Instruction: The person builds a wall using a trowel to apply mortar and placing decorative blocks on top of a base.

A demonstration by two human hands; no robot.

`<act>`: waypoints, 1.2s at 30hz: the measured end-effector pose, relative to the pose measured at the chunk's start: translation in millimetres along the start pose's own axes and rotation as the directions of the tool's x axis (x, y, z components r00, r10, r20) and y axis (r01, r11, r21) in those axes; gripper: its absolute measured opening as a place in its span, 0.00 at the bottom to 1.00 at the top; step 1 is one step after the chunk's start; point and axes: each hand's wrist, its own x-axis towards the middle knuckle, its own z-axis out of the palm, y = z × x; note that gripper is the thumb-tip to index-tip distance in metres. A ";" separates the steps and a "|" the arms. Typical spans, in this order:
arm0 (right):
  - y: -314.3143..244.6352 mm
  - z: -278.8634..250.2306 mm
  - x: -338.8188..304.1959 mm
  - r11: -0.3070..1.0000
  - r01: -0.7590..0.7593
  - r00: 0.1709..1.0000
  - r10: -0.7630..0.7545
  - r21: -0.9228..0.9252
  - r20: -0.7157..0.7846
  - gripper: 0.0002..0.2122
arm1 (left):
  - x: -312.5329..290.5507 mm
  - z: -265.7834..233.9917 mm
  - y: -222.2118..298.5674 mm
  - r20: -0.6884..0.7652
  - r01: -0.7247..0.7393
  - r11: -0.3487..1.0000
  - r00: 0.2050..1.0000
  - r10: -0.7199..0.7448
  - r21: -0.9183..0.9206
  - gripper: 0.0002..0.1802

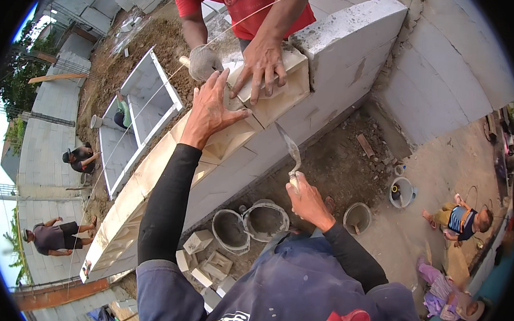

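Observation:
My left hand reaches up over the wall top with its fingers spread. Its fingertips are at the edge of a cream hollow block in the row along the wall. In my right hand is a pointed trowel, gripped by its handle, with the blade tip near the wall face below the blocks. Opposite me, a person in a red shirt presses a bare hand on another cream block. That person's gloved hand holds a wooden-handled tool.
A taut string runs beside the wall. Two mortar buckets and loose blocks stand below me, with further buckets to the right. A child and a seated person are at right; other people are at left.

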 end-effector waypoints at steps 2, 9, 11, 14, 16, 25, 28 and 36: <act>1.2 1.2 7.2 0.999 0.047 0.999 -0.046 -0.008 0.014 0.21 | 11.9 12.8 -0.7 0.096 0.033 0.995 0.995 -0.024 -0.095 0.64; 12.7 -0.9 18.5 0.999 -0.016 0.996 0.014 0.031 0.088 0.23 | 27.6 27.2 4.6 0.143 0.099 0.993 0.984 -0.108 0.070 0.68; 15.1 1.4 17.1 0.999 -0.026 0.997 0.023 0.038 0.079 0.23 | 36.0 23.1 9.8 0.223 0.138 0.984 0.961 -0.161 0.114 0.73; 16.9 9.0 14.8 0.999 -0.021 0.999 0.018 0.046 0.049 0.23 | 41.9 24.7 11.6 0.270 0.149 0.974 0.944 -0.191 0.170 0.76; 16.3 16.7 14.1 0.998 -0.001 1.000 0.000 0.065 0.017 0.23 | 49.1 25.3 10.3 0.289 0.173 0.967 0.931 -0.222 0.186 0.77; 16.4 42.9 10.5 0.996 -0.039 0.998 0.043 0.082 -0.053 0.22 | 53.5 33.1 -8.7 0.285 0.129 0.983 0.945 -0.162 0.130 0.79; 23.0 42.5 14.9 0.998 -0.050 0.997 0.053 0.049 -0.052 0.23 | 54.8 33.6 -3.3 0.295 0.132 0.980 0.940 -0.171 0.148 0.79; 21.7 56.8 13.7 0.998 -0.020 0.994 0.026 0.058 -0.109 0.22 | 51.2 37.1 -8.1 0.301 0.131 0.975 0.936 -0.182 0.181 0.79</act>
